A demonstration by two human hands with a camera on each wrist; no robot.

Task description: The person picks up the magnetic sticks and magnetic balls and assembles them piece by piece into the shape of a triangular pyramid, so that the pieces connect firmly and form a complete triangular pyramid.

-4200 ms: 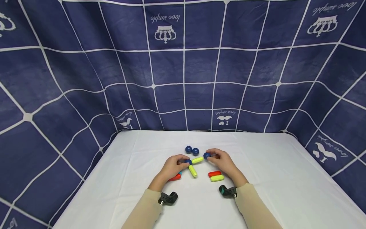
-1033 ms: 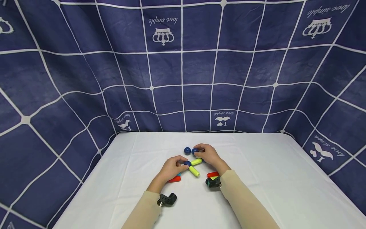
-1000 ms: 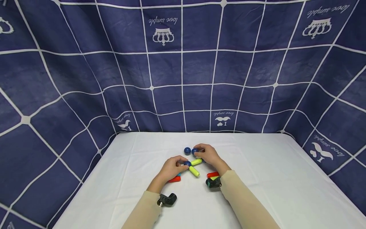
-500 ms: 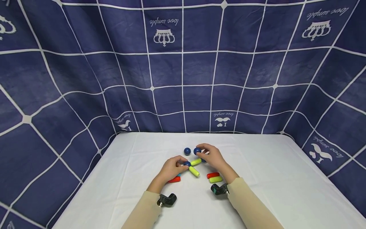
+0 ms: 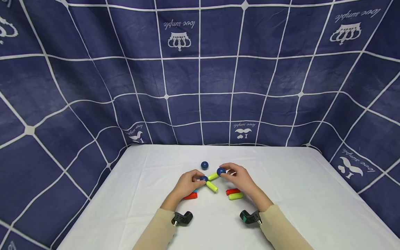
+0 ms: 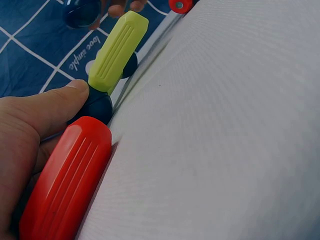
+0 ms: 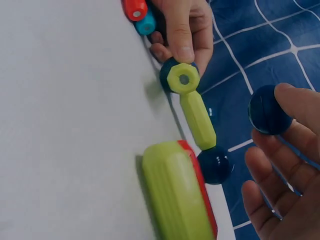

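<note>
My left hand point(image 5: 186, 183) pinches a dark blue ball point(image 5: 204, 178) low over the white table. Two yellow-green magnetic rods stick out from that ball: a far rod point(image 5: 213, 176) and a near rod point(image 5: 212, 186). At the outer end of the far rod sits a second blue ball point(image 7: 215, 165), mostly hidden in the head view. My right hand point(image 5: 240, 177) pinches another blue ball point(image 7: 270, 110) between thumb and fingers. In the right wrist view this ball is apart from the one on the rod.
A lone blue ball point(image 5: 204, 165) lies farther back. Right of centre, a red rod point(image 5: 232, 191) and a yellow-green rod point(image 5: 235, 196) lie side by side. Another red rod point(image 5: 190, 196) and a light blue rod point(image 7: 146, 24) lie by my left hand. A blue curtain hangs behind.
A ball was joined to the far rod's end after the oldest frame. My right hand has since picked up one of the two back balls and brought it right and nearer. My left hand stays.
</note>
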